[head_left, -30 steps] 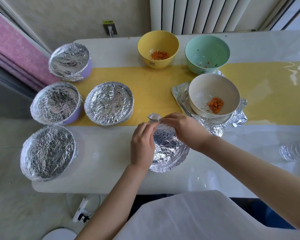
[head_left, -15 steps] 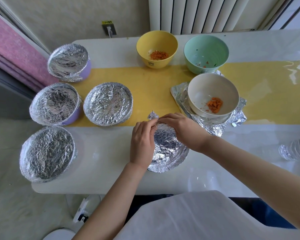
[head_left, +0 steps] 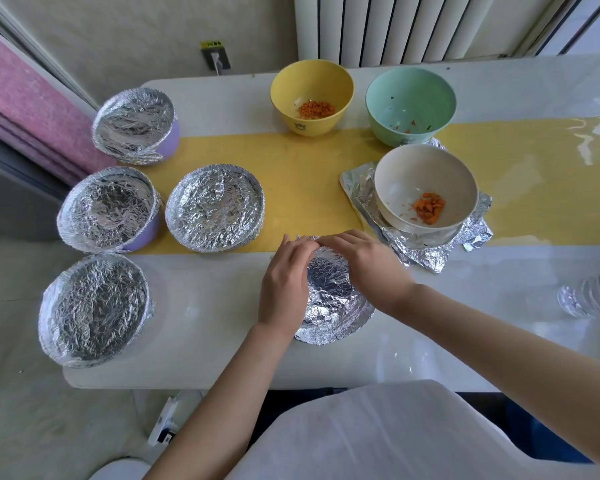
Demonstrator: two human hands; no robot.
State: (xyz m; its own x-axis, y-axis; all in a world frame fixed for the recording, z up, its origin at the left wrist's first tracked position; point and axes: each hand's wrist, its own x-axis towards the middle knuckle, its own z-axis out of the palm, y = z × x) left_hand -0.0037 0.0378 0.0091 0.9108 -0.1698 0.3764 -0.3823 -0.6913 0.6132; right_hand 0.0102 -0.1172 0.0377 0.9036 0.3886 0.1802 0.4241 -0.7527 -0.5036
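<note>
A foil-covered bowl [head_left: 333,306] sits near the table's front edge, in the middle. My left hand [head_left: 284,282] lies over its left side and my right hand [head_left: 368,265] over its right side. The fingertips of both hands meet at the far rim, where they pinch the crumpled foil edge [head_left: 307,240] down. Most of the bowl's far half is hidden under my hands.
Several foil-covered bowls stand at the left: [head_left: 215,207], [head_left: 108,209], [head_left: 136,126], [head_left: 94,310]. A white bowl of carrot pieces [head_left: 426,188] sits on loose foil [head_left: 430,251]. A yellow bowl [head_left: 312,95] and a green bowl [head_left: 409,102] stand at the back. Crumpled foil [head_left: 593,296] lies far right.
The raised foil corner at the far rim has been folded down flatter under my fingertips. Both hands stay at the same bowl.
</note>
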